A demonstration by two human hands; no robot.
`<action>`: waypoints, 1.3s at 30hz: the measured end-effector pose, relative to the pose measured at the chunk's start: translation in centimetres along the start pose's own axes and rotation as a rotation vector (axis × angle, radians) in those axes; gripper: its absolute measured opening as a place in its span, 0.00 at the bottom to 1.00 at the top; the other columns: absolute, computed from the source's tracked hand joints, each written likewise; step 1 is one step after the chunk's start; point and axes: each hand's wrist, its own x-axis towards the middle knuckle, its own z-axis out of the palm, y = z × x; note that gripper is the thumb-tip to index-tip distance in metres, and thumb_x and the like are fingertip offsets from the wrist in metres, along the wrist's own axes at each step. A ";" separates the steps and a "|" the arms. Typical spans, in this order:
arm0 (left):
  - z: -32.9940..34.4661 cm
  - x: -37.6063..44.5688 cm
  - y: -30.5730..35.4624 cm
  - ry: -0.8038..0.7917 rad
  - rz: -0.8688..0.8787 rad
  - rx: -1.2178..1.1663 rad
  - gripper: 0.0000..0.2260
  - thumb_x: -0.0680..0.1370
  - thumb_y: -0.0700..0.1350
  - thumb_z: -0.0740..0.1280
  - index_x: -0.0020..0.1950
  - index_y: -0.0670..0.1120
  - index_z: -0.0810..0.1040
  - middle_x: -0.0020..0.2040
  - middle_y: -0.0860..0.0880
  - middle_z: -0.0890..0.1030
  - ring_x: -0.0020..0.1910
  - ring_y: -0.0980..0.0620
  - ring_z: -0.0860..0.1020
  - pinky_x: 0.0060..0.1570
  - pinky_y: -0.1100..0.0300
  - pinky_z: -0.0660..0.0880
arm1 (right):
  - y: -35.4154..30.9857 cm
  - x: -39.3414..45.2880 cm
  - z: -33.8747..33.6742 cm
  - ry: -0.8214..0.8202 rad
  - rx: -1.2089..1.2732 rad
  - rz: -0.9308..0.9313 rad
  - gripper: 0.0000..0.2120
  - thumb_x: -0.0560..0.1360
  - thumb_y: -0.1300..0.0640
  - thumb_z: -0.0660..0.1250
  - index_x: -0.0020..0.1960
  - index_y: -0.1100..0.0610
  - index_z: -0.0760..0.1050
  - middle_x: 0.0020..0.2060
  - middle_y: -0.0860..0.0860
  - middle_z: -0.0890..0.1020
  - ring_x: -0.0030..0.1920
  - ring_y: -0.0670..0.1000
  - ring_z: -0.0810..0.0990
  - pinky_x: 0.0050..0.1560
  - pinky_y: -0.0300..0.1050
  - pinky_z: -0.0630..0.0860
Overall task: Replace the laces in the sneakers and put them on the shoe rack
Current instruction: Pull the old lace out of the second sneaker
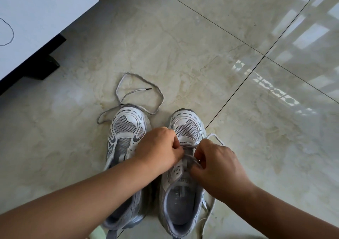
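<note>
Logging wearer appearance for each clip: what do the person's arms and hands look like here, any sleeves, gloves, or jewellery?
Both forearms are bare up to the frame's lower edge; no sleeves show. The left hand and right hand wear no gloves. No watch, bracelet or ring is visible on the wrists or the fingers that show, though some fingers are hidden and slightly blurred.

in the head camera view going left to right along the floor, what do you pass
White cabinet → loose grey lace → left sneaker → left hand → right sneaker with the lace being worked → right hand → window reflection on the tiles.
</note>
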 end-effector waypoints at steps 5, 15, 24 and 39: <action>-0.2 -0.2 -0.9 0.047 0.111 -0.050 0.04 0.73 0.43 0.67 0.39 0.46 0.74 0.36 0.49 0.79 0.35 0.50 0.76 0.33 0.62 0.66 | 2.1 0.9 -1.5 0.127 0.094 -0.013 0.06 0.65 0.62 0.69 0.37 0.54 0.73 0.26 0.43 0.70 0.28 0.42 0.68 0.32 0.29 0.64; -0.2 -1.0 -0.7 0.130 -0.077 0.093 0.14 0.73 0.61 0.64 0.39 0.51 0.71 0.34 0.55 0.76 0.36 0.52 0.75 0.33 0.61 0.64 | 2.4 0.3 -0.3 0.215 0.095 -0.049 0.14 0.67 0.61 0.71 0.38 0.51 0.65 0.28 0.45 0.70 0.29 0.42 0.67 0.29 0.32 0.58; -0.9 0.5 -2.5 0.158 0.161 0.146 0.08 0.70 0.43 0.72 0.36 0.45 0.75 0.31 0.48 0.77 0.28 0.48 0.75 0.28 0.61 0.66 | 2.4 0.5 -0.6 0.149 0.068 0.029 0.07 0.68 0.58 0.69 0.37 0.54 0.70 0.29 0.44 0.71 0.30 0.41 0.68 0.29 0.31 0.61; -0.8 0.0 -3.3 0.120 0.484 0.138 0.09 0.71 0.50 0.68 0.40 0.45 0.82 0.39 0.50 0.73 0.38 0.51 0.73 0.37 0.56 0.72 | 0.6 0.4 1.1 0.230 0.024 -0.156 0.19 0.69 0.36 0.59 0.33 0.48 0.77 0.48 0.44 0.70 0.53 0.47 0.62 0.51 0.46 0.57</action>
